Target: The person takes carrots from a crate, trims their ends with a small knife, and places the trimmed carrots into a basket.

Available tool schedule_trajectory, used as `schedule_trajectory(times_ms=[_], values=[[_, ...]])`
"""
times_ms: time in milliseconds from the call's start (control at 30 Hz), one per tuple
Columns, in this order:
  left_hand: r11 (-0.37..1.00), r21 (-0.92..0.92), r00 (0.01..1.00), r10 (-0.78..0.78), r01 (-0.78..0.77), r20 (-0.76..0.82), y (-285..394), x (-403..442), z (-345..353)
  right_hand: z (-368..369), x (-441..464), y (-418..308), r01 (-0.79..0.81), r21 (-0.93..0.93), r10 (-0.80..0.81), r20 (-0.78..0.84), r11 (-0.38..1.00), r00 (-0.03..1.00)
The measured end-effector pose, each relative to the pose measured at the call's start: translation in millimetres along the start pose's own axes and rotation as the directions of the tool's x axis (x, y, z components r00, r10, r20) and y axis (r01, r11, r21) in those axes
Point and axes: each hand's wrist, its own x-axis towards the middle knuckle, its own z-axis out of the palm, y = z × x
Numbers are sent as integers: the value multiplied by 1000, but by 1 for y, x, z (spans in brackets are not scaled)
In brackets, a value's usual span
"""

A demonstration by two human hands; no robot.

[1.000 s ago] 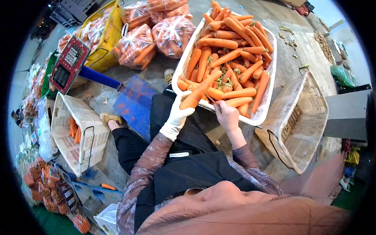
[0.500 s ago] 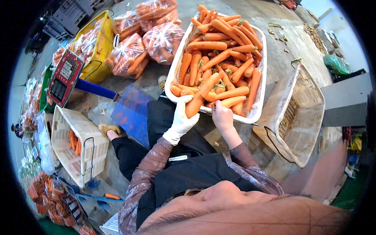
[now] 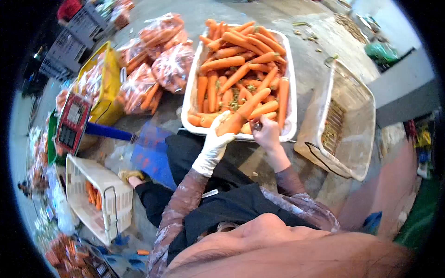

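Between the gloved fingers of the left hand (image 3: 215,141) sits a large carrot (image 3: 248,110), gripped by its lower end and slanting up and away. Just beside it, the right hand (image 3: 266,132) has its bare fingers curled around a small dark object (image 3: 257,125), too small to identify. Beyond both hands' fingers, loose carrots (image 3: 227,63) fill a white tub (image 3: 292,92). Well to their left stand bagged carrots (image 3: 174,69), then a yellow crate (image 3: 107,90).
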Motion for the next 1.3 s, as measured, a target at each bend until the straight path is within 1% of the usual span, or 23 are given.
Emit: schedule_trajectory(times_ms=[67,133,167,200,267,333,367,400,433,533,600,633,733,767,867,933,967,1033,1067,1100,1167,1200,1300], values=[[902,-347,966,-246,257,78,7,-2,2,-1,-2,4,123,23,-119,-121,992,986],[815,-498,945,-328,296,25,-16,-5,-21,-13,-2,5,-59,167,79,-114,984,990],[833,-469,948,-318,294,30,-10,-12,-16,-8,3,3,-5,466,132,-242,885,961],[853,-441,954,-298,278,26,-3,-17,-11,-14,3,3,-309,704,392,47,640,919],[947,-151,952,-259,284,166,6,-21,0,-6,3,3,-420,851,440,261,315,859],[932,264,954,-281,246,103,0,-31,14,14,-5,4,-447,894,397,404,18,824],[869,495,987,-81,3,136,-16,-33,14,28,-3,2,-403,900,513,429,-169,743],[820,550,981,69,-158,179,-27,-37,8,29,-6,8,-455,887,477,436,-84,763],[718,637,937,59,-279,344,-18,-36,5,20,-6,15,-542,811,369,583,-220,724],[594,655,694,-213,-467,688,-4,-41,11,7,-5,31,-724,553,155,826,-413,542],[754,612,805,-199,-238,558,-12,-50,8,-7,0,26,-585,746,533,651,-319,540],[846,511,877,-126,-149,464,-10,-50,6,-16,6,47,-432,791,459,607,-433,649],[976,192,964,-144,101,222,-2,-49,-12,-94,17,100,30,999,587,-31,12,809],[981,90,961,-189,174,203,9,-47,-13,-130,16,122,187,950,594,-1,-250,804],[954,-180,958,-206,242,197,18,-36,-18,-174,12,111,438,892,722,-231,-110,652],[931,342,990,105,-131,94,9,-28,-24,-168,-1,110,221,975,708,-169,19,686],[837,517,983,182,-176,40,20,-29,-17,-157,-7,106,77,996,679,-33,-35,733],[867,477,982,184,-142,-43,23,-27,-14,-120,-19,87,-271,915,656,10,299,755],[865,483,983,181,-138,-43,22,-27,-20,-94,-22,83,-307,633,508,-160,711,846],[904,426,996,67,-39,-51,24,-27,-21,-76,-21,50,-258,312,316,-153,914,936],[927,374,998,53,-37,-32,21,-27,-21,-45,-17,5,203,-296,-236,-82,933,968],[949,314,999,42,-37,-10,20,-26,-20,-37,-15,-14,258,-291,-257,43,921,966],[994,9,993,-104,105,-61,11,-32,-16,-11,-11,-42,374,-182,-371,48,910,927]])
